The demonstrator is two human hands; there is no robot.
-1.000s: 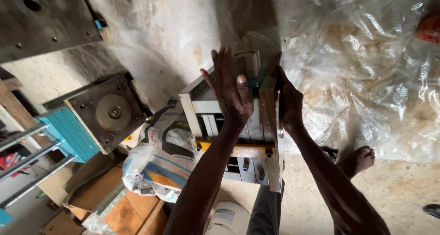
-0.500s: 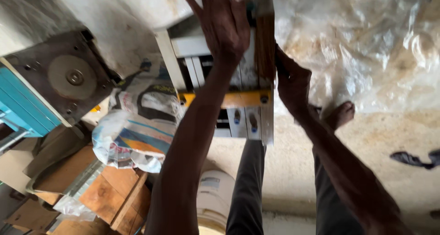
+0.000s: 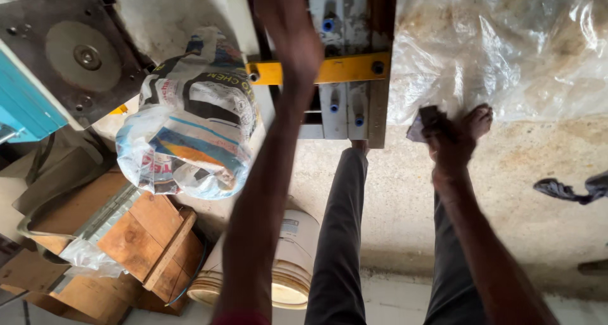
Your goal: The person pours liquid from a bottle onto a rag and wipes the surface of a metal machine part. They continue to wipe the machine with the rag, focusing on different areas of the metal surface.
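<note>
Crinkled glossy plastic sheet [image 3: 506,52] over the rough, stained concrete floor [image 3: 544,192]. Painted yellow metal bar [image 3: 342,70] on dull grey metal frame [image 3: 354,21]. Shiny woven plastic sack [image 3: 190,122]; matt raw wood boards [image 3: 136,236].

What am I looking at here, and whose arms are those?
The camera sits on a person's head and looks straight down, so the two arms belong to that person. You also see their dark trouser legs and a bare foot on the concrete floor.

The left hand reaches up the picture and lies over a metal frame that has a yellow bar across it. Whether it grips the frame cannot be told, because the hand is blurred. The right hand is lower, near the foot, and seems closed on a small pale scrap.

Around them: a printed bag, wooden boxes, a white bucket, a grey machine with a round disc, and clear plastic sheet.
</note>
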